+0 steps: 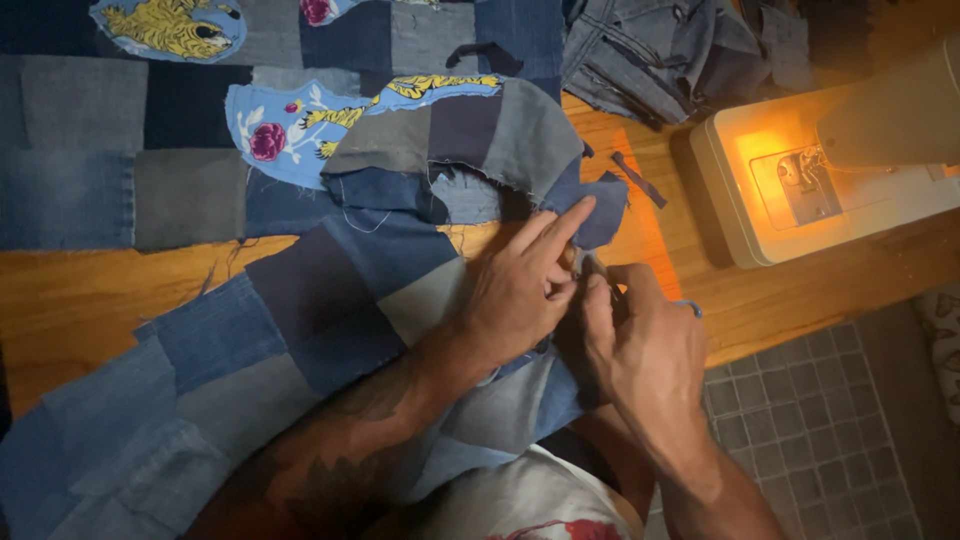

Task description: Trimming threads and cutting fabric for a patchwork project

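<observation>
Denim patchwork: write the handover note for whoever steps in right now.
Left hand: presses on the denim patchwork, forefinger stretched onto its edge.
Right hand: pinches the fabric edge beside the left; what it grips is too small to tell.
Patchwork lies across the wooden table and down into the lap. Sewing machine, lamp lit, stands right; folded denim pile behind.
Done: many patches joined.
Left: the edge in hand remains raw and frayed.

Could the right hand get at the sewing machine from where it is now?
Probably yes. The right hand sits at the patchwork edge, and the sewing machine stands just beyond it on the same table. Only bare wood and a small denim scrap lie between; nothing blocks the way.
</observation>
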